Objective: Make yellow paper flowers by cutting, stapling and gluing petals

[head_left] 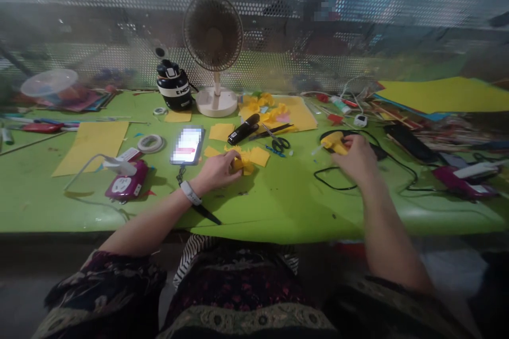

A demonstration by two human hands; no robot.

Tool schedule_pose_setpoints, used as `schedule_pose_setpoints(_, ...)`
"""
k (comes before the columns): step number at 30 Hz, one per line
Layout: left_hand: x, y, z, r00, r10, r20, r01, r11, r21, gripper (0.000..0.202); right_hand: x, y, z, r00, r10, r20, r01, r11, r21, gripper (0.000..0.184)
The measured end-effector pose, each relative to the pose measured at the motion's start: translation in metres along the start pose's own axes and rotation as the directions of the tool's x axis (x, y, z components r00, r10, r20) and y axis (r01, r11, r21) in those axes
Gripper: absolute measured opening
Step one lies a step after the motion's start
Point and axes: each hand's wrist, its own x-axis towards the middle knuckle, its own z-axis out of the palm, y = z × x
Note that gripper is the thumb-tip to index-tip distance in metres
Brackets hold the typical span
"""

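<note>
My left hand [222, 170] is closed on a yellow paper flower [246, 164] at the middle of the green table. Yellow paper pieces [260, 157] lie beside it. Over to the right, my right hand [356, 154] grips a yellow glue gun [334, 142], its nozzle pointing left and its black cord running over the table. Between the hands lie a pair of scissors [280, 143] and a black stapler [244, 130]. Finished-looking yellow flowers [274, 112] rest on a yellow sheet behind them. My fingers hide part of the flower and the gun's handle.
A white fan [217, 103] and a black bottle [174, 90] stand at the back. A lit phone [186, 145], a tape roll [150, 143] and a purple power strip [127, 183] are on the left. Another purple strip [463, 180] and stacked coloured paper [445, 94] lie right.
</note>
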Motion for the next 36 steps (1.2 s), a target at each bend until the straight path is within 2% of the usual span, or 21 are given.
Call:
schedule_pose_setpoints(3,0.001,-0.004,0.002,0.999,0.023,-0.035,-0.023,1.0,-0.019,0.028,0.0,-0.015,-0.012,0.991,-0.042,-0.128,0.062,0.987,0.149,0.053)
schedule_pose_setpoints(7,0.004,-0.009,-0.002,0.992,0.025,-0.127,-0.031,0.998,-0.046,0.018,0.0,-0.033,-0.008,1.0,0.015,0.009,-0.017,0.972,0.234,0.053)
schedule_pose_setpoints(10,0.004,-0.01,-0.014,0.99,0.141,-0.022,-0.141,0.99,-0.012,0.016,0.002,-0.04,-0.001,0.992,0.065,0.106,-0.103,0.909,0.403,0.049)
schedule_pose_setpoints(12,0.004,-0.011,-0.021,0.977,0.195,0.09,-0.199,0.98,0.03,0.021,0.005,-0.045,-0.001,0.976,0.058,0.211,-0.178,0.771,0.612,0.045)
schedule_pose_setpoints(15,0.003,-0.01,-0.024,0.97,0.179,0.165,-0.196,0.976,0.097,0.031,0.007,-0.055,-0.008,0.948,-0.042,0.314,-0.256,0.484,0.837,0.041)
schedule_pose_setpoints(16,0.003,-0.01,-0.022,0.971,0.166,0.173,-0.186,0.977,0.107,0.032,0.007,-0.06,-0.01,0.944,-0.067,0.324,-0.266,0.429,0.863,0.04)
schedule_pose_setpoints(18,0.003,-0.011,-0.014,0.977,0.138,0.16,-0.157,0.981,0.113,0.032,0.006,-0.071,-0.012,0.929,-0.097,0.357,-0.299,0.372,0.879,0.039)
schedule_pose_setpoints(21,0.004,-0.013,-0.001,0.988,0.123,0.093,-0.133,0.986,0.104,0.024,0.002,-0.088,-0.006,0.897,-0.157,0.413,-0.341,0.35,0.872,0.029)
schedule_pose_setpoints(25,0.004,-0.012,0.007,0.99,0.138,-0.017,-0.137,0.989,0.048,0.015,-0.002,-0.11,0.002,0.895,-0.191,0.404,-0.331,0.325,0.886,0.023)
schedule_pose_setpoints(29,0.002,-0.003,-0.001,0.98,0.101,-0.17,-0.127,0.981,-0.147,0.012,-0.012,-0.135,0.006,0.902,-0.239,0.359,-0.28,0.308,0.909,0.031)
schedule_pose_setpoints(30,0.002,0.0,-0.003,0.98,0.078,-0.182,-0.115,0.973,-0.199,0.012,-0.017,-0.141,0.007,0.91,-0.25,0.33,-0.249,0.307,0.918,0.032)
schedule_pose_setpoints(33,0.001,0.005,-0.009,0.981,0.03,-0.193,-0.088,0.948,-0.304,0.012,-0.034,-0.157,0.013,0.888,-0.314,0.335,-0.231,0.325,0.917,0.041)
schedule_pose_setpoints(36,0.001,0.007,-0.011,0.977,0.047,-0.208,-0.108,0.95,-0.293,0.009,-0.049,-0.166,0.02,0.904,-0.305,0.301,-0.192,0.341,0.921,0.044)
